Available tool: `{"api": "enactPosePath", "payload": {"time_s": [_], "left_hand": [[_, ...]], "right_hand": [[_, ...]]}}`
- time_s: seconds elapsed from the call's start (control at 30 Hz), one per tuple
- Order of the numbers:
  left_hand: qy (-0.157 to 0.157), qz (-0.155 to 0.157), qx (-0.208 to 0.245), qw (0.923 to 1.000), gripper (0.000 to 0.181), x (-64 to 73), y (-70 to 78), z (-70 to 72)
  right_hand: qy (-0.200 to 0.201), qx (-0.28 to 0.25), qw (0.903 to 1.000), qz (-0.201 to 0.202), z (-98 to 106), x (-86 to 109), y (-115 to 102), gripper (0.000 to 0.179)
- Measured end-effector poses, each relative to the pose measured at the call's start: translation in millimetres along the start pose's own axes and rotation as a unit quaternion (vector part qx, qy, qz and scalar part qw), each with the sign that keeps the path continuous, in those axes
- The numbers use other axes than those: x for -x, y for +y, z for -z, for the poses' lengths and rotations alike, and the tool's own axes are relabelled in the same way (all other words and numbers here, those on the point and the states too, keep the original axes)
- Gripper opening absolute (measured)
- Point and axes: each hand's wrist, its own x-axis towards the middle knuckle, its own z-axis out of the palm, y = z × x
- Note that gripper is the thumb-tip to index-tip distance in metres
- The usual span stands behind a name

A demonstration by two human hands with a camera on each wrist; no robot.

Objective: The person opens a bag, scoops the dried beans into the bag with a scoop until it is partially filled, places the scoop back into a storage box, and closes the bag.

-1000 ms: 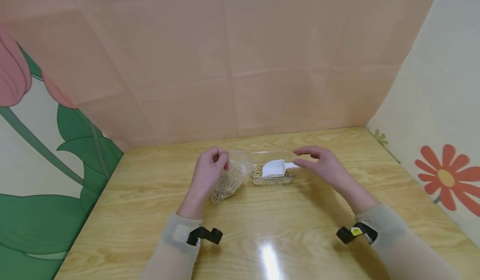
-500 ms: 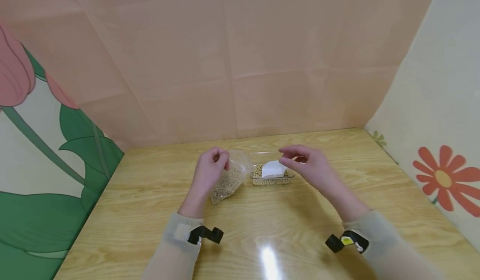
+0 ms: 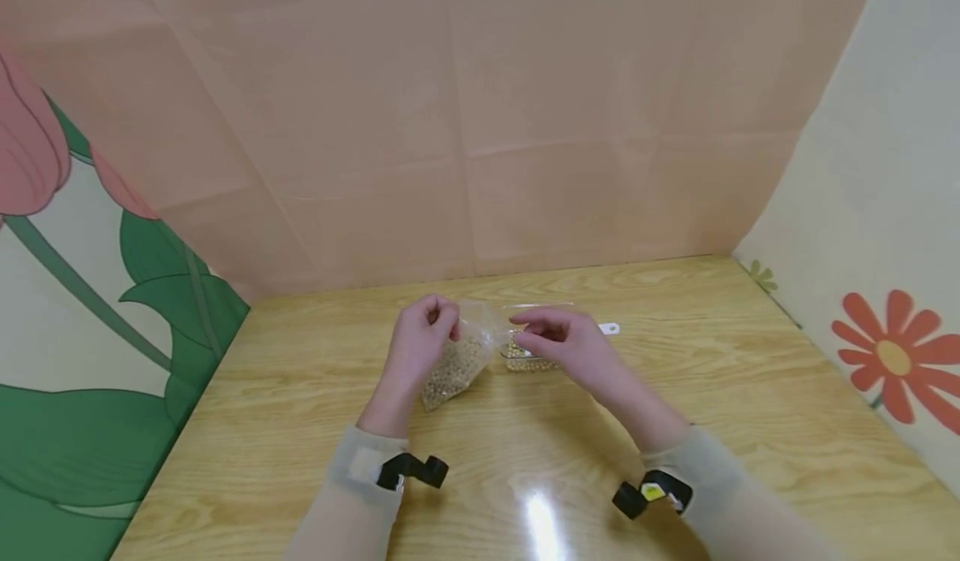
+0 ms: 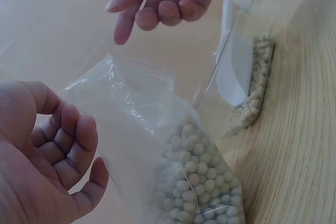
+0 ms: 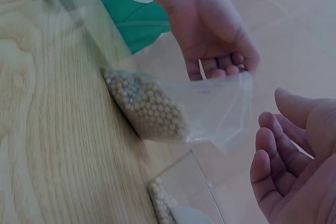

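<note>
My left hand [image 3: 422, 336] pinches the top corner of a clear plastic bag [image 4: 126, 93], which stands tilted on the table with round beige beans [image 5: 152, 106] in its lower part. Just right of the bag's mouth hovers my right hand [image 3: 566, 340], fingers loosely bent and nothing between them. Below that hand is a clear rectangular container [image 3: 517, 357], partly hidden by it in the head view, with more beans [image 4: 262, 56] inside. A white scoop [image 4: 236, 72] lies in the container; its handle [image 3: 611, 328] sticks out to the right.
The wood-grain table [image 3: 300, 428] runs back to a plain pinkish sheet [image 3: 480, 127]. Painted walls flank it, with green leaves [image 3: 60, 444] on the left and a red flower [image 3: 892, 357] on the right. Each wrist wears a black camera strap [image 3: 412, 469].
My right hand has moved left from beside the scoop's handle, across the container, to near the bag's mouth. The left hand and the bag have stayed in place.
</note>
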Motion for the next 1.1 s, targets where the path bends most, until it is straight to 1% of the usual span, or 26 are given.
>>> {"api": "enactPosePath", "payload": {"time_s": [0.27,0.43,0.57,0.8,0.9,0.97,1.1], "left_hand": [[-0.001,0.003,-0.004,1.0000,0.021,-0.8,0.8,0.2],[-0.005,0.003,-0.005,1.0000,0.020,-0.8,2.5,0.3],[-0.008,-0.003,-0.007,0.9999,0.021,-1.4,2.9,0.2],[-0.013,-0.004,-0.006,0.9999,0.020,-1.5,1.2,-0.7],[-0.015,-0.005,-0.008,0.9998,0.022,-1.7,-1.1,-1.6],[-0.014,0.000,-0.004,0.9999,0.024,-1.6,-2.9,-1.7],[-0.001,0.009,0.014,0.9999,0.027,-2.7,-5.8,0.4]], "right_hand": [[-0.021,-0.007,0.9998,-0.001,-20.1,-5.0,-4.9,0.034],[-0.018,-0.012,0.9998,0.001,-28.4,-8.3,-5.6,0.030],[-0.016,-0.003,0.9999,0.003,-31.2,-10.2,-5.7,0.024],[-0.007,0.012,0.9999,0.002,-34.8,-12.3,-2.8,0.020],[-0.004,0.020,0.9997,0.012,-35.4,-12.0,-0.8,0.020],[-0.006,0.022,0.9996,0.018,-35.2,-11.5,0.1,0.021],[-0.012,0.019,0.9992,0.034,-33.5,-11.3,1.2,0.022]]}}
